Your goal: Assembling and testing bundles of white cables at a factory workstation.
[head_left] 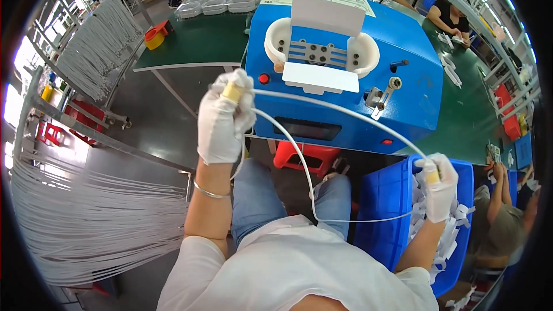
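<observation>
A white cable (300,99) bows between my two hands, in front of a blue bench machine (345,40). My left hand (226,118), in a white glove with yellowish finger covers, is closed round one part of the cable, raised near the machine's front left corner. Lower and to the right, my right hand (440,190), gloved likewise, grips another part over the blue bin (383,207). A thinner loop of the cable hangs between my hands in front of my lap. The cable's ends are hard to make out.
Clear plastic containers (241,4) and a yellow-and-red tape dispenser (154,37) stand on the green table (199,46). White pieces fill the bin. Racks hung with white cables (103,219) stand left. A red stool (305,158) is under the machine. Other people sit at the right.
</observation>
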Available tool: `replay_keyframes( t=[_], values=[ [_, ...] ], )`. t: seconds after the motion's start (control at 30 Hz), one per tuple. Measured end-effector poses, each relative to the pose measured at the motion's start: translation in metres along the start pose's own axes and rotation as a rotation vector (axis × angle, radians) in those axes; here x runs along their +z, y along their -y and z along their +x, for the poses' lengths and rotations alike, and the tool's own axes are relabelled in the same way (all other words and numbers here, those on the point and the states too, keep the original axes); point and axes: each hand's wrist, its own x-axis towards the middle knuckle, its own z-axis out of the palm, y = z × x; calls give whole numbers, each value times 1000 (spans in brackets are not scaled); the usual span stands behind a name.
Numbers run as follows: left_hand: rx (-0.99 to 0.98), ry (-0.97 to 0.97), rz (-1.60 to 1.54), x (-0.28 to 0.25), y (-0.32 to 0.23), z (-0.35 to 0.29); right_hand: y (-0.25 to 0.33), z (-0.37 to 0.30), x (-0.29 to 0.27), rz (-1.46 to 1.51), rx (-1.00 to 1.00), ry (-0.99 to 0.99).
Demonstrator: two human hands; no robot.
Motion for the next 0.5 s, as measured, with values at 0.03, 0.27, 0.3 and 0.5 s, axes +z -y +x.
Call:
replay_keyframes(
  t=[0.03,0.27,0.3,0.5],
  values=[
    [30,31,48,-1,-5,3,-8,3,-3,35,-23,-53],
    [65,14,355,18,-19,23,-23,18,-12,106,19,-121],
    [60,23,356,20,-20,25,-25,20,-14,80,22,-144],
    [134,-47,396,32,-6,32,-30,34,-18,28,-2,-239]
  ],
)
